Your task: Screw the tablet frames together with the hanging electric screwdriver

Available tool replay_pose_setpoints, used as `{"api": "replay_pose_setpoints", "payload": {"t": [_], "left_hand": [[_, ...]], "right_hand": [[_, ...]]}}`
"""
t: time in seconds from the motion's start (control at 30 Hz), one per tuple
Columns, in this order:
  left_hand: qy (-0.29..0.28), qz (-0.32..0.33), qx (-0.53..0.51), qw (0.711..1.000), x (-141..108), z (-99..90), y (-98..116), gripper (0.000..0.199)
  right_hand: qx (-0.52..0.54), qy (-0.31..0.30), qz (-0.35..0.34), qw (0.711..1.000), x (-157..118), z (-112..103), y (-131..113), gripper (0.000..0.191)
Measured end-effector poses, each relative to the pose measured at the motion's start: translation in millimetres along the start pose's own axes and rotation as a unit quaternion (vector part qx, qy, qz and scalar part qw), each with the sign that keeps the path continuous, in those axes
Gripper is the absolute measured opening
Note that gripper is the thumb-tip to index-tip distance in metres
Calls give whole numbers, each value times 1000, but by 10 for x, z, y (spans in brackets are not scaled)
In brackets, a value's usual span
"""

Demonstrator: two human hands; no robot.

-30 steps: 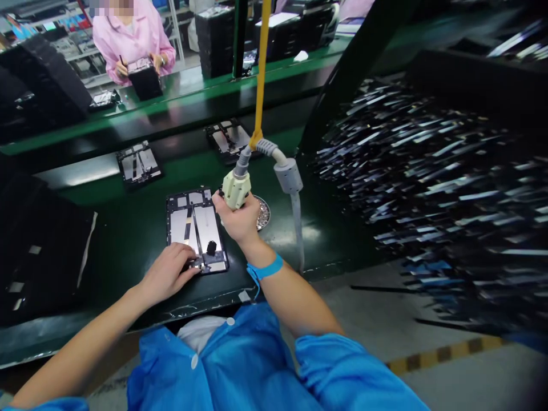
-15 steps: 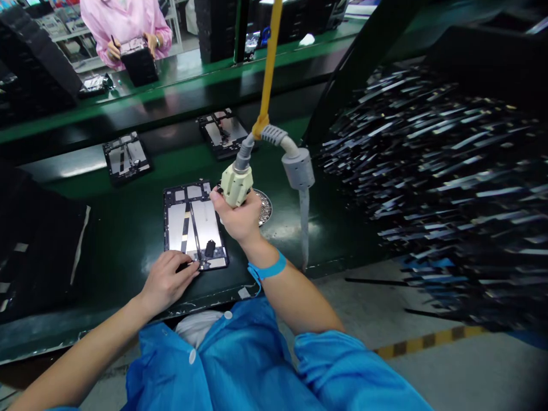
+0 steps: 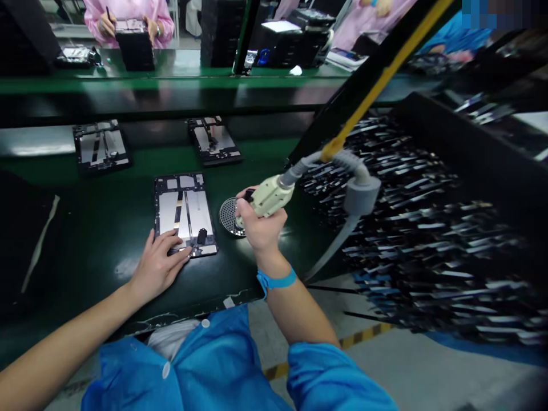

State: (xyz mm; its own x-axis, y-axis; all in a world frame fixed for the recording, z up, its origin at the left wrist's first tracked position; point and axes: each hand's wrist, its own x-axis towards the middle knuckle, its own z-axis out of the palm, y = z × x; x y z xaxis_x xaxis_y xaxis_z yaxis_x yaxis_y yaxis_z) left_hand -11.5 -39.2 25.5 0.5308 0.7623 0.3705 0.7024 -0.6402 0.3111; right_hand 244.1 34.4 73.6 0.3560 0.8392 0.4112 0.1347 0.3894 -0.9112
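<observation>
An opened tablet lies flat on the green bench, its silver inner plate, flat cables and a small black part showing. My left hand rests on its lower left corner, fingers spread and touching the bottom edge. To the right, my right hand is wrapped round a pale green electric screwdriver, which tilts down toward the left. Its tip is hidden behind my fingers, over a round dish with a perforated metal top. A grey cable hangs from the tool's rear, tied to a yellow strap.
Two more opened tablets, one on the left and one further right, lie behind. A rack packed with dark slats stands close on the right. A black sheet covers the left side. Across the bench, a person in pink holds a device.
My right hand has gone from beside the tablet to the round dish, and the screwdriver now leans over to the right at its rear. My left hand stays at the tablet's corner, fingers more spread.
</observation>
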Motion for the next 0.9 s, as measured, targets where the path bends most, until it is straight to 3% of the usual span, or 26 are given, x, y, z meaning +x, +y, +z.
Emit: {"api": "replay_pose_setpoints", "payload": {"t": [0.2,0.9], "left_hand": [[17,5,-24,1000,35,94,-52,25],[-3,0,-74,997,-6,82,-106,29]], "right_hand": [[-31,9,-9,999,-80,-132,111,23],[-12,19,10,1000,-93,-153,219,24]]}}
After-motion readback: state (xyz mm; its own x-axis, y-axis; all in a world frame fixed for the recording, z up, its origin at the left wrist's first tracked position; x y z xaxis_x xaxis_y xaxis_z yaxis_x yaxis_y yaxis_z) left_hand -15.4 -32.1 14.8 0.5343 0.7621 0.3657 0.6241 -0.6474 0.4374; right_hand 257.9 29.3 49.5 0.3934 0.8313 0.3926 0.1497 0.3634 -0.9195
